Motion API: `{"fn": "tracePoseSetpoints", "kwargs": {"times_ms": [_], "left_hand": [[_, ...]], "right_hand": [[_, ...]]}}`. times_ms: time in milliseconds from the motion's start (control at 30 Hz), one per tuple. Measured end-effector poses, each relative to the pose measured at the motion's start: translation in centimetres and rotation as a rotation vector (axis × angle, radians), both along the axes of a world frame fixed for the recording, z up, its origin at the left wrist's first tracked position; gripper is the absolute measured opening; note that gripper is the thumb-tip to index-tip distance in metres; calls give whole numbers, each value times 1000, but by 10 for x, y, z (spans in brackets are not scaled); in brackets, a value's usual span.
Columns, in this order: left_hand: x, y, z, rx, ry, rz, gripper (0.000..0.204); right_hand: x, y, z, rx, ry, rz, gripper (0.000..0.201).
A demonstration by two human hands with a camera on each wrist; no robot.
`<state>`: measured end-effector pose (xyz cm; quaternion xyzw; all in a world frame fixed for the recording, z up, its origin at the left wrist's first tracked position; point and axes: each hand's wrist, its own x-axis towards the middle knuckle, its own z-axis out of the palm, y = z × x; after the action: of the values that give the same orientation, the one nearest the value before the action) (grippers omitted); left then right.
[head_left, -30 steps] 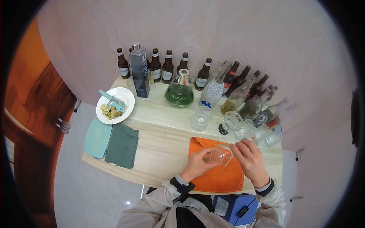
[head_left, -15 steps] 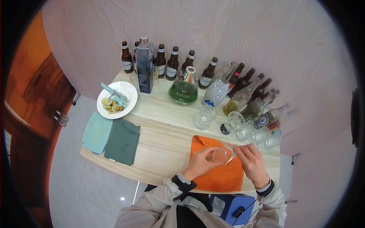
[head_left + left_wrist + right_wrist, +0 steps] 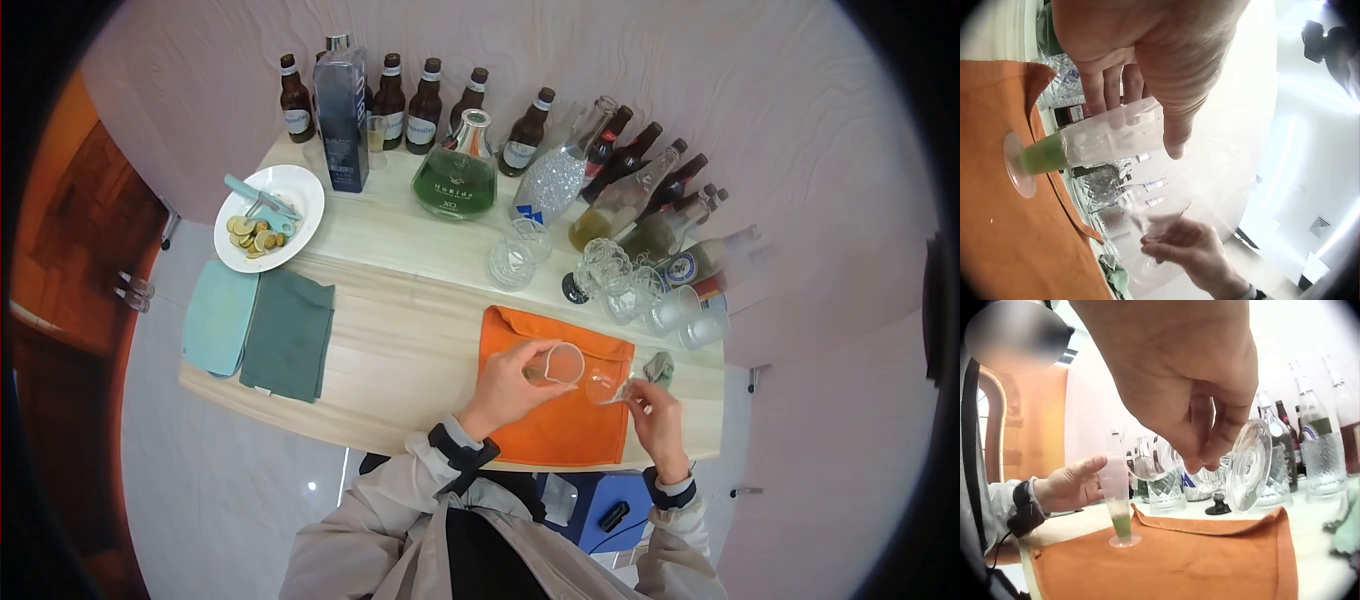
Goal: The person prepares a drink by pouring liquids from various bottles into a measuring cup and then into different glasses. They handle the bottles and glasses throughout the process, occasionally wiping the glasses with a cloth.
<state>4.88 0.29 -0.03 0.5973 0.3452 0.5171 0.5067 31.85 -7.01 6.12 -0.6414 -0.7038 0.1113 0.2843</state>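
Head view: the left hand [image 3: 505, 385] grips a measuring cup [image 3: 563, 363] over the orange cloth [image 3: 545, 430]; the right hand [image 3: 650, 405] pinches a stemmed glass [image 3: 603, 385] just right of it.

Left wrist view: the cup [image 3: 1085, 147] stands on the cloth, green liquid still in its base, so I judge nothing poured yet.

Right wrist view: the glass [image 3: 1244, 465] hangs tilted sideways, fingers [image 3: 1210, 434] round its stem, beside the cup [image 3: 1116, 487].

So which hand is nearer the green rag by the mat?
Right. The right hand holds a wine glass just beside the rag; the left hand holds a tall glass farther across the mat.
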Motion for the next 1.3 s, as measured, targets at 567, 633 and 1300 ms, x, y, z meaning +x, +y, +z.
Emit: {"fn": "tracePoseSetpoints", "kwargs": {"times_ms": [567,633,1300], "left_hand": [[-2,-2,7,-94,-19,-82,64],[0,-3,7,-36,-10,-49,67],[-112,-80,50,-282,91,-255,68]], "right_hand": [[-7,-24,5,-28,-519,109,29],[-4,-24,2,-42,-540,136,30],[-179,-25,-13,-285,650,229,33]]}}
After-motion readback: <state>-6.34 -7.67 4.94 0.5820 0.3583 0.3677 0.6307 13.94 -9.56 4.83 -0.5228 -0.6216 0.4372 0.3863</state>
